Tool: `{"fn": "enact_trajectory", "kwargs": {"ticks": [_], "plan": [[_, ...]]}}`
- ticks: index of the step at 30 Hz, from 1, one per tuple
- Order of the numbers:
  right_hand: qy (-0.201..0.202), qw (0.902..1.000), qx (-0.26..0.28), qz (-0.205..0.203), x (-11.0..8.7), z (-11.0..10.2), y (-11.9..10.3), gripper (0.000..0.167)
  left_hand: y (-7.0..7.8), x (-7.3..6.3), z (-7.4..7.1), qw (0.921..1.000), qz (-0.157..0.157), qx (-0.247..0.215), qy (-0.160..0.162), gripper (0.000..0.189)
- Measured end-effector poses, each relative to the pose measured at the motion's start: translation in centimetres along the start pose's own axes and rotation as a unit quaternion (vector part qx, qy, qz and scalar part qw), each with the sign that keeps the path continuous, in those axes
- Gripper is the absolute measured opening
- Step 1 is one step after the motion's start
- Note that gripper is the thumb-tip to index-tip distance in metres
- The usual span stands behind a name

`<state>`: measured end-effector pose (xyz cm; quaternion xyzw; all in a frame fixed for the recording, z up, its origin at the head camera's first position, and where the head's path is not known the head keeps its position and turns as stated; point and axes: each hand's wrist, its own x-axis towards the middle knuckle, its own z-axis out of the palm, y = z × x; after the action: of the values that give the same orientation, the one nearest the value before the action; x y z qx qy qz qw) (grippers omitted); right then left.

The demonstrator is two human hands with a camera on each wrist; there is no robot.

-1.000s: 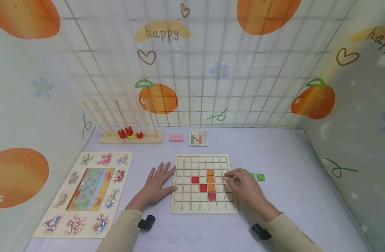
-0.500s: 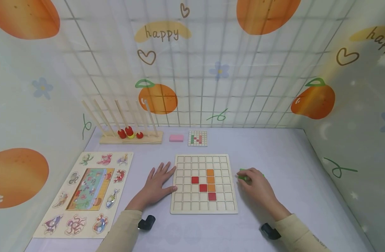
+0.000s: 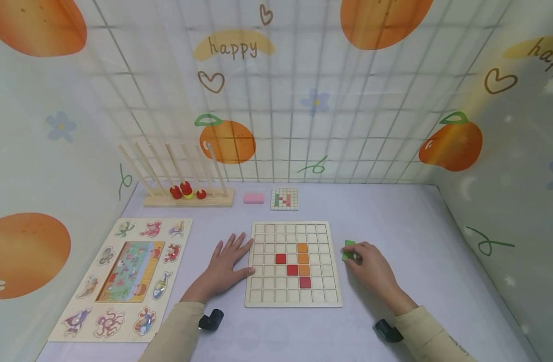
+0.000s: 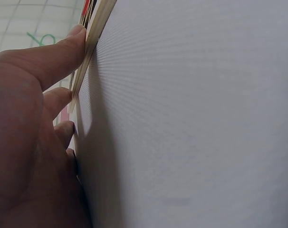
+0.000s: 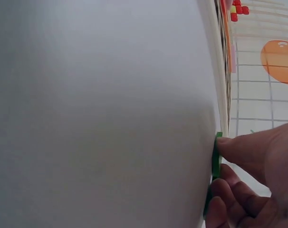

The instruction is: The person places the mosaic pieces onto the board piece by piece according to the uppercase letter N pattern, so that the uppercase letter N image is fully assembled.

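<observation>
A square wooden grid board [image 3: 263, 296] lies mid-table, with several red tiles [image 3: 292, 270] and orange tiles [image 3: 302, 258] in its cells. Spread out flat, my left hand [image 3: 222, 269] rests on the table, its thumb and a fingertip touching the board's left edge; the thumb [image 4: 63, 57] meets that edge in the left wrist view. To the right of the board, my right hand [image 3: 371, 266] pinches a green tile [image 3: 347, 256] between thumb and fingers, at table level. Another green tile [image 3: 350, 243] shows just behind it. In the right wrist view the thumb presses the green tile's [image 5: 216, 159] edge.
A sea-animal puzzle board [image 3: 86, 256] lies at the left. Along the back stand a wooden peg rack [image 3: 190, 200] with red and yellow beads, a pink block [image 3: 254, 198] and a small pattern card [image 3: 284, 199]. Printed curtains enclose the table.
My right hand has moved right, from over the board's right edge to the green tiles, and has taken hold of one. My left hand stays in place.
</observation>
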<state>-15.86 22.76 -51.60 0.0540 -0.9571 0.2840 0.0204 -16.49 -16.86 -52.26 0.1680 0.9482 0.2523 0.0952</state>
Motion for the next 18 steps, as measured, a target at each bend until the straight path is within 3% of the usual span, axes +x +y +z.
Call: {"fn": "enact_trajectory", "kwargs": {"ticks": [18], "plan": [[-0.013, 0.9998, -0.014, 0.005, -0.27, -0.49, 0.03, 0.026, 0.02, 0.01, -0.01, 1.0000, 0.001, 0.000, 0.000, 0.080]]}}
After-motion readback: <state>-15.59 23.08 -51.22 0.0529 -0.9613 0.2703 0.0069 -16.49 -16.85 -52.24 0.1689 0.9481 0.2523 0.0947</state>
